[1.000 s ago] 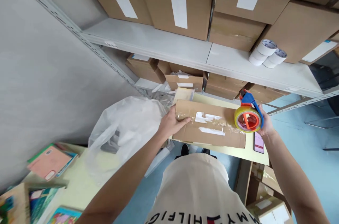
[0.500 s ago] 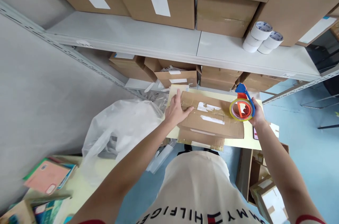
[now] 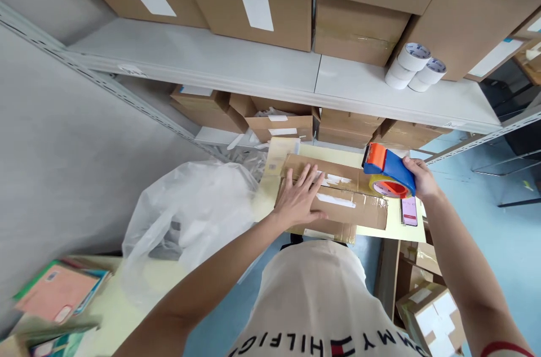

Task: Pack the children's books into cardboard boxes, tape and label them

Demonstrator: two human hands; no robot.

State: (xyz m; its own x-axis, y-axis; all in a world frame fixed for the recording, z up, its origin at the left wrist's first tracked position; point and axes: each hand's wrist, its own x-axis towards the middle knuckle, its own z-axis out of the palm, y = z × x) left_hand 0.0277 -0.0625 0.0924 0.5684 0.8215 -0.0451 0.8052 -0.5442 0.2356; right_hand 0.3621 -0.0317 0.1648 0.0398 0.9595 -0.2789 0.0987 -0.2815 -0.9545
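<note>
Since the earlier frame, the left hand (image 3: 298,202) has flattened onto the box (image 3: 357,212) and the tape dispenser (image 3: 386,174) has tipped down to the box's far right end. The left grip is open, with the fingers spread and pressing the lid. The box lies flat on the yellow surface (image 3: 397,226), beside a phone (image 3: 409,210). The right hand (image 3: 421,178) has its grip closed on the dispenser handle. Judged step: laying tape on the seam. A pull along it calls for steady downward pressure. Beyond, tape rolls (image 3: 412,67) sit on the shelf (image 3: 359,86).

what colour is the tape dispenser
The tape dispenser is blue with an orange end; head view.
</note>
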